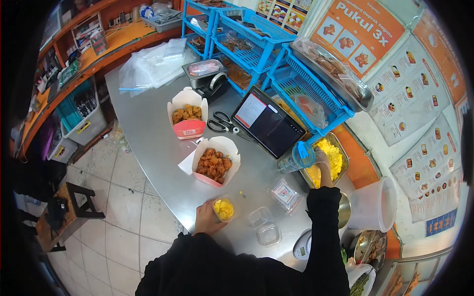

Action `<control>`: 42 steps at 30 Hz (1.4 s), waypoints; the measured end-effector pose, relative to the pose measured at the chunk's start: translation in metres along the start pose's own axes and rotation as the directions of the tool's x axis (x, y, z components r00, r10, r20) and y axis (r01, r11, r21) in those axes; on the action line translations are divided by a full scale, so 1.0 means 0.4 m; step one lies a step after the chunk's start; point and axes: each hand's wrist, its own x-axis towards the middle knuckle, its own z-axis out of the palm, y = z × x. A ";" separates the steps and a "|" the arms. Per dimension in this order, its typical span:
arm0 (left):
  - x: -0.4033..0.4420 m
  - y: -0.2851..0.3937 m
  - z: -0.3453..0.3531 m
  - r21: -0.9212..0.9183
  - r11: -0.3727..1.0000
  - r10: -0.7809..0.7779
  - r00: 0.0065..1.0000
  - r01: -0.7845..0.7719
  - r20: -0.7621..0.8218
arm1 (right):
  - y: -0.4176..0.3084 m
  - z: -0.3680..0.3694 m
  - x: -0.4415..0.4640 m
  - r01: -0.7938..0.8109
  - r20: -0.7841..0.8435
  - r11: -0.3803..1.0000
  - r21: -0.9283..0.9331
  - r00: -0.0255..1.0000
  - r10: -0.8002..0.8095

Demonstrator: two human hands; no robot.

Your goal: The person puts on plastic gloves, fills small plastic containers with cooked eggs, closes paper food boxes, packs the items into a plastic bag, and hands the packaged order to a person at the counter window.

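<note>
Currently | cup (224, 209): near table (254, 197) edge, held in left hand's (206, 217) curled fingers; best kept steady | right hand (322, 159): at tray (347, 157), openness and grip untellable

A small takeaway food shop, I'd say: menu posters (410, 89) beyond the right hand (322, 163), boxed fried chicken (213, 165) ahead of the left (207, 218).
</note>
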 end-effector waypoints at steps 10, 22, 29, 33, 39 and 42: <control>-0.003 0.001 -0.013 -0.062 0.998 0.023 1.000 -0.022 0.006 | 0.115 0.021 -0.166 0.062 -0.061 0.308 0.949 0.998 -0.012; -0.010 -0.009 -0.008 -0.064 0.997 0.040 0.999 -0.038 0.030 | 0.109 -0.096 -0.305 0.074 -0.352 0.864 0.497 0.928 0.123; -0.015 -0.011 -0.022 -0.114 0.993 0.033 0.999 -0.034 -0.009 | -0.085 -0.121 -0.483 0.448 -0.416 0.650 0.614 0.883 -0.216; -0.027 -0.020 -0.009 -0.113 0.993 0.031 0.999 -0.035 -0.036 | -0.191 -0.066 -0.467 0.545 -0.387 0.674 0.498 0.836 -0.390; -0.027 -0.021 -0.004 -0.153 0.988 0.011 0.999 -0.017 -0.036 | -0.217 -0.024 -0.399 0.522 -0.347 0.679 0.517 0.852 -0.391; -0.032 -0.015 -0.015 -0.115 0.992 0.051 0.997 -0.058 -0.064 | -0.158 -0.001 -0.345 0.451 -0.342 0.661 0.599 0.891 -0.298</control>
